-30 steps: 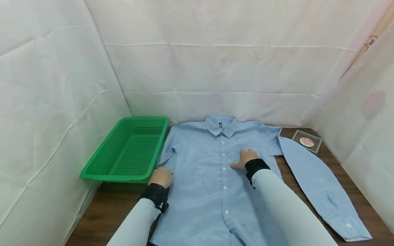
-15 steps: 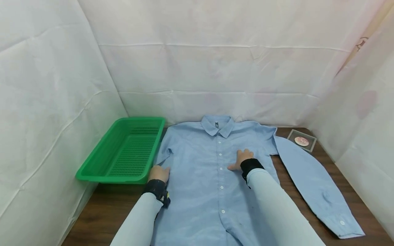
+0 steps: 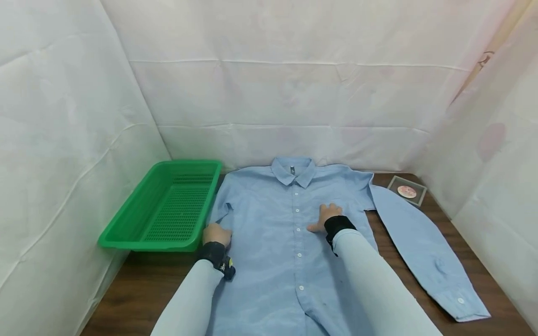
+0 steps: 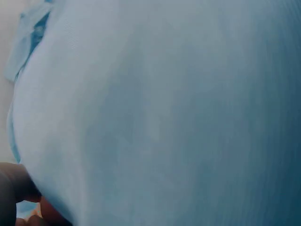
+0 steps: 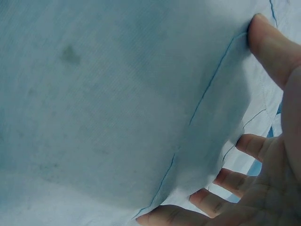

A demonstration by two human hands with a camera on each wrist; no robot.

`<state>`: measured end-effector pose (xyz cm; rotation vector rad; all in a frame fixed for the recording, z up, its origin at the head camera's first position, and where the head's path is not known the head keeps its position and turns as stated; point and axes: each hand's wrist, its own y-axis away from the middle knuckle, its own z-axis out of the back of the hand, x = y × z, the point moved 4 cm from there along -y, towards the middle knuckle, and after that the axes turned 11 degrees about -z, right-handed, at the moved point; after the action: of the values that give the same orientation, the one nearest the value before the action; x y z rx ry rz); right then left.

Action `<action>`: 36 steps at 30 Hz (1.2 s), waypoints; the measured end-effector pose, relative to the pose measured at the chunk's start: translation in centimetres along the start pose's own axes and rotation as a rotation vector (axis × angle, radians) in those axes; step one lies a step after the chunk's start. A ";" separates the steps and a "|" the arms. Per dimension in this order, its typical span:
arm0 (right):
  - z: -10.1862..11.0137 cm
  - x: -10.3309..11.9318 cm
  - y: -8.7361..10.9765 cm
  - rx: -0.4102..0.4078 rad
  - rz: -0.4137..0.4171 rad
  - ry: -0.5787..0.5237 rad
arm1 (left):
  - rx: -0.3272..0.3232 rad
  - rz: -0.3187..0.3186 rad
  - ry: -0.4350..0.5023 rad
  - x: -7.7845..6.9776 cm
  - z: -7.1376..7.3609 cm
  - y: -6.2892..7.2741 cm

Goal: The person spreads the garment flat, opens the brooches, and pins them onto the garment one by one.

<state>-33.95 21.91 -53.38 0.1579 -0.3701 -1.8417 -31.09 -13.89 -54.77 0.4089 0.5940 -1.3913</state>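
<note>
A light blue button-up shirt (image 3: pixel 269 266) lies front up, its collar toward the back wall. One sleeve (image 3: pixel 424 247) stretches out flat on the right. At the shirt's left side, beside the basket, my left hand (image 3: pixel 217 234) grips the fabric with curled fingers; in the left wrist view those fingers (image 4: pixel 19 183) pinch cloth that bulges up and fills most of the picture. What lies under that hand is hidden. My right hand (image 3: pixel 327 218) rests on the chest, right of the buttons. Its thumb and fingers (image 5: pixel 225 181) are spread on the cloth, near a seam.
A green perforated basket (image 3: pixel 201 205) stands at the left, its rim close to my left hand. On the back right corner of the brown wooden table (image 3: pixel 138 284) lies a clear square case with a round pink piece (image 3: pixel 407 192). White sheets (image 3: pixel 269 93) hang around the table.
The whole head view has shifted, so things sit slightly farther left. My left hand has moved slightly up along the shirt's side and its wrist has turned. My right hand stays on the chest.
</note>
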 end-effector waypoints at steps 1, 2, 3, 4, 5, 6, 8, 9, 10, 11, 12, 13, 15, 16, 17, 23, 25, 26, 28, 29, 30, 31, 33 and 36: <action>-0.1 0.1 0.0 -0.002 0.002 0.003 | -0.007 -0.017 -0.020 -0.2 0.1 -0.1; -0.2 0.2 0.0 -0.005 0.004 0.006 | -0.007 -0.028 -0.036 -0.3 0.2 -0.1; -0.3 0.2 0.0 -0.007 0.005 0.008 | -0.011 -0.043 -0.049 -0.5 0.2 -0.3; -0.3 0.2 0.0 -0.011 0.008 0.009 | -0.017 -0.055 -0.051 -0.7 0.3 -0.4; -0.4 0.3 -0.1 -0.012 0.011 0.012 | -0.021 -0.065 -0.054 -1.0 0.4 -0.5; -0.3 0.3 -0.1 -0.013 0.013 0.011 | -0.031 -0.084 -0.052 -1.4 0.5 -0.7; -0.3 0.2 -0.1 -0.010 0.012 0.008 | -0.041 -0.116 -0.047 -2.2 0.7 -0.9; -0.2 0.2 -0.1 -0.007 0.011 0.009 | -0.050 -0.138 -0.049 -2.7 0.9 -1.0; -0.2 0.2 -0.1 -0.004 0.010 0.010 | -0.054 -0.158 -0.055 -3.3 1.1 -1.0; -0.2 0.2 -0.1 0.000 0.007 0.008 | -0.056 -0.186 -0.075 -3.8 1.2 -1.0; -0.2 0.2 -0.1 0.003 0.001 0.006 | -0.061 -0.218 -0.093 -4.4 1.4 -1.1; -0.2 0.2 -0.1 0.005 -0.005 0.004 | -0.062 -0.248 -0.120 -4.9 1.6 -1.1; -0.2 0.2 0.0 0.009 -0.012 0.003 | -0.070 -0.315 -0.191 -5.9 1.9 -1.3; -0.1 0.2 0.0 0.010 -0.014 0.001 | -0.069 -0.347 -0.227 -6.3 2.1 -1.4; -0.1 0.2 0.1 0.012 -0.015 -0.001 | -0.070 -0.376 -0.262 -6.7 2.3 -1.5; 0.1 0.2 0.7 0.031 -0.010 0.003 | -0.045 -0.455 -0.380 -8.0 3.8 -2.6; 0.1 0.1 0.7 0.029 -0.007 0.012 | -0.022 -0.474 -0.393 -8.2 4.3 -3.0; 0.1 0.1 0.6 0.026 -0.004 0.017 | -0.012 -0.493 -0.400 -8.3 4.6 -3.2; 0.0 0.1 0.4 0.023 -0.003 0.024 | 0.009 -0.525 -0.411 -8.6 5.1 -3.6; 0.0 0.1 0.3 0.019 -0.002 0.024 | 0.018 -0.545 -0.421 -8.7 5.4 -3.8; -0.1 0.1 0.1 0.018 -0.001 0.026 | 0.028 -0.560 -0.421 -8.8 5.7 -4.0; -0.1 0.1 0.0 0.017 0.000 0.029 | 0.036 -0.582 -0.421 -9.0 6.0 -4.1; -0.2 0.2 -0.1 0.018 -0.001 0.032 | 0.052 -0.620 -0.428 -9.4 6.7 -4.5; -0.2 0.2 -0.2 0.024 -0.009 0.036 | 0.046 -0.671 -0.440 -10.1 8.0 -5.1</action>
<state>-34.11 21.75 -53.64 0.2088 -0.3671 -1.8414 -35.68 -11.44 -41.98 -0.0875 0.3395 -2.0635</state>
